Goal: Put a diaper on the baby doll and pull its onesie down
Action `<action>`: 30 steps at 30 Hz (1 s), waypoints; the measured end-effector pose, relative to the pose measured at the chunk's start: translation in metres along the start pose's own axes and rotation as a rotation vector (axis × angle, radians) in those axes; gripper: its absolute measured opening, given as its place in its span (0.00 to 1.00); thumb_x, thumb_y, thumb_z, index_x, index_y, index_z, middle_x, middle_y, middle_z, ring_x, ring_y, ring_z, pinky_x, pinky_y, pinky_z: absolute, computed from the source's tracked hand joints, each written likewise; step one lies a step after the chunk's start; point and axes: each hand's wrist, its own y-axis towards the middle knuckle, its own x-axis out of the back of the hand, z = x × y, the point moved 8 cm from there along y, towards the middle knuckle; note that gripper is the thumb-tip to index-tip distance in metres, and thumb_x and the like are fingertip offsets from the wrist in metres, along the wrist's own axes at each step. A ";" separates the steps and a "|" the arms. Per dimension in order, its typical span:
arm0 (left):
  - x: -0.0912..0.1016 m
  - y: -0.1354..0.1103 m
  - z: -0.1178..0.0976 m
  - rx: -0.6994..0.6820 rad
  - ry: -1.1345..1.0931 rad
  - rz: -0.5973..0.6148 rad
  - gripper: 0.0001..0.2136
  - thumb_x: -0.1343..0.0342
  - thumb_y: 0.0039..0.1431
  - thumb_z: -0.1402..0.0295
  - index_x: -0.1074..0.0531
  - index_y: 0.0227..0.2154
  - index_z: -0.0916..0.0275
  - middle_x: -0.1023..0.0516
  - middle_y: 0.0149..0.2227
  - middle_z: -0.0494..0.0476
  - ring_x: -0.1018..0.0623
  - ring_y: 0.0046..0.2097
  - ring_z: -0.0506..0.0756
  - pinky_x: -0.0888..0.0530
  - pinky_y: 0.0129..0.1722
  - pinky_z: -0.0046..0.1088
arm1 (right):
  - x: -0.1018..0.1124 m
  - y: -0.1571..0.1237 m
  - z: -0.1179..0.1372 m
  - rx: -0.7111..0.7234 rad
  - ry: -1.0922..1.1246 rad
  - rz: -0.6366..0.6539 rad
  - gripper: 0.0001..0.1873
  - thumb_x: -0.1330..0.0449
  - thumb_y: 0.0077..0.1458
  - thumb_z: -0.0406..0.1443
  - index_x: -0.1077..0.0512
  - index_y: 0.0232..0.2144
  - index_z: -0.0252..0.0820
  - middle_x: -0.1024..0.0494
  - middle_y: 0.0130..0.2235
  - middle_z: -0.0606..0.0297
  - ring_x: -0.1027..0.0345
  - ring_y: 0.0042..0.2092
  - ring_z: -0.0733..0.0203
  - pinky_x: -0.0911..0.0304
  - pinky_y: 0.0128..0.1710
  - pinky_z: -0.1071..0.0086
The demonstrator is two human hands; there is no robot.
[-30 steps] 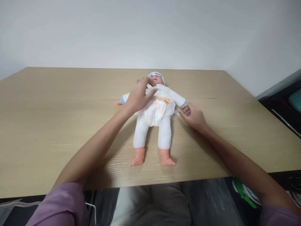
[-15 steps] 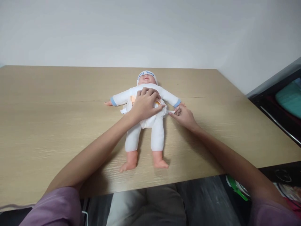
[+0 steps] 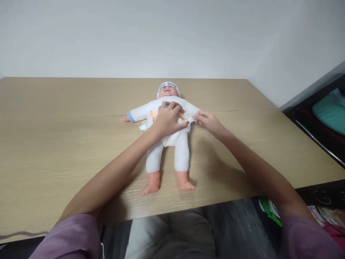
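Note:
A baby doll (image 3: 181, 154) in a white suit and a lettered cap lies on its back on the table, feet toward me. Around its hips is a white diaper (image 3: 172, 140) with an orange print. My left hand (image 3: 169, 117) lies over the diaper's front with fingers spread, pressing it against the doll's belly and hiding much of the print. At the diaper's right edge, my right hand (image 3: 207, 121) pinches the fastening tab (image 3: 193, 120) and holds it raised off the table. On the left side, another white tab (image 3: 142, 127) sticks out loose.
The wooden table (image 3: 67, 144) reaches back to a pale wall. On the right stands a dark-framed unit with teal cloth (image 3: 330, 111) in it. A green and white item (image 3: 270, 211) sits below the table's edge at the lower right.
My right hand has lifted the tab and brought it upward and slightly left, toward the diaper's front. My left hand stays pressed on the diaper.

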 end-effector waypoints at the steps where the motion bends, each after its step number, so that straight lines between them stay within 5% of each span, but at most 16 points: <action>1: 0.001 0.001 0.001 -0.013 -0.021 0.013 0.19 0.32 0.62 0.52 0.20 0.50 0.57 0.19 0.60 0.65 0.29 0.62 0.74 0.34 0.66 0.58 | -0.009 0.007 0.009 0.021 -0.007 0.024 0.24 0.35 0.60 0.56 0.31 0.25 0.46 0.32 0.27 0.70 0.40 0.32 0.60 0.42 0.36 0.64; 6: 0.011 0.001 0.012 -0.031 -0.171 0.208 0.32 0.30 0.57 0.43 0.22 0.58 0.56 0.19 0.61 0.63 0.30 0.64 0.75 0.35 0.67 0.55 | -0.043 0.036 0.027 0.041 -0.060 0.084 0.19 0.38 0.65 0.47 0.32 0.24 0.46 0.29 0.29 0.69 0.37 0.33 0.60 0.42 0.36 0.64; 10: 0.020 -0.003 0.022 -0.008 -0.264 0.269 0.37 0.30 0.58 0.41 0.26 0.65 0.52 0.20 0.61 0.61 0.30 0.66 0.74 0.34 0.67 0.54 | -0.047 0.030 0.029 0.123 -0.138 0.019 0.21 0.37 0.68 0.52 0.32 0.29 0.47 0.27 0.31 0.68 0.33 0.34 0.57 0.38 0.37 0.63; 15: 0.020 -0.007 0.023 -0.027 -0.304 0.211 0.37 0.29 0.58 0.44 0.26 0.66 0.53 0.21 0.65 0.61 0.31 0.68 0.74 0.34 0.70 0.55 | -0.041 -0.012 0.045 0.404 -0.179 -0.167 0.15 0.38 0.71 0.50 0.25 0.48 0.48 0.19 0.51 0.58 0.24 0.50 0.51 0.27 0.51 0.58; 19: 0.020 -0.010 0.018 0.006 -0.356 0.172 0.41 0.26 0.55 0.46 0.29 0.69 0.54 0.26 0.70 0.64 0.31 0.72 0.74 0.33 0.72 0.55 | -0.047 -0.040 0.047 0.587 -0.293 -0.111 0.22 0.49 0.79 0.46 0.25 0.65 0.50 0.23 0.68 0.55 0.33 0.72 0.45 0.40 0.75 0.44; 23: 0.027 -0.013 0.013 -0.009 -0.540 0.082 0.36 0.31 0.63 0.47 0.31 0.69 0.54 0.29 0.73 0.64 0.30 0.74 0.69 0.31 0.73 0.49 | -0.047 -0.044 0.035 0.611 -0.345 -0.030 0.29 0.53 0.80 0.46 0.32 0.75 0.55 0.30 0.76 0.61 0.39 0.77 0.43 0.47 0.79 0.40; 26: 0.039 -0.029 0.032 0.047 -0.592 -0.071 0.24 0.42 0.74 0.47 0.30 0.65 0.53 0.28 0.72 0.63 0.29 0.74 0.66 0.30 0.73 0.46 | -0.043 -0.045 0.034 0.646 -0.344 -0.033 0.29 0.54 0.81 0.45 0.33 0.76 0.52 0.30 0.76 0.60 0.39 0.77 0.44 0.47 0.80 0.42; 30: 0.051 -0.083 0.085 0.292 -0.400 -0.246 0.19 0.45 0.76 0.48 0.28 0.58 0.53 0.22 0.64 0.62 0.22 0.62 0.64 0.26 0.66 0.46 | -0.041 -0.052 0.048 0.681 -0.371 -0.080 0.28 0.52 0.81 0.44 0.31 0.75 0.47 0.27 0.74 0.54 0.36 0.75 0.43 0.44 0.78 0.44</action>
